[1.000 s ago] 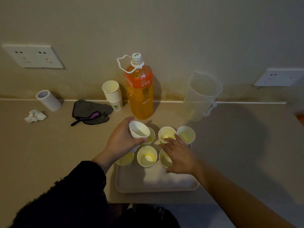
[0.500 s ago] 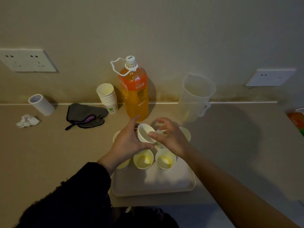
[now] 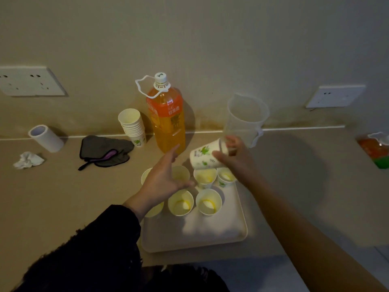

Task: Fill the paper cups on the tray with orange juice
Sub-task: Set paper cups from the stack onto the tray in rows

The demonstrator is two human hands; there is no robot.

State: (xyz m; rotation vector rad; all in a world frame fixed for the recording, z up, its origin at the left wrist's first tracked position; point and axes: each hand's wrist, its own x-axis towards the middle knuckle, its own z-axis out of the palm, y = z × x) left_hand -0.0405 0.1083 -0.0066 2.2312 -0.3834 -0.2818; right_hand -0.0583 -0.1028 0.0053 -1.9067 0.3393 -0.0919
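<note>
Several paper cups (image 3: 180,204) with a little yellow juice at the bottom stand at the far end of a cream tray (image 3: 195,234). My right hand (image 3: 234,157) holds one printed paper cup (image 3: 205,155) tipped on its side above the tray's back row. My left hand (image 3: 163,178) hovers open over the left cups, fingers spread, holding nothing. A big orange juice bottle (image 3: 167,123) with a white cap stands upright just behind the tray. A clear plastic jug (image 3: 245,119) stands behind my right hand.
A stack of spare paper cups (image 3: 132,126) stands left of the bottle. A dark cloth (image 3: 104,149), a white roll (image 3: 45,138) and a crumpled tissue (image 3: 28,160) lie further left. Orange and green packaging (image 3: 375,149) sits at the right edge. The counter's front edge runs just behind the tray's near side.
The paper cup passed from my left hand to my right hand, which lifted it and tipped it sideways. My left hand let go and spread open over the cups.
</note>
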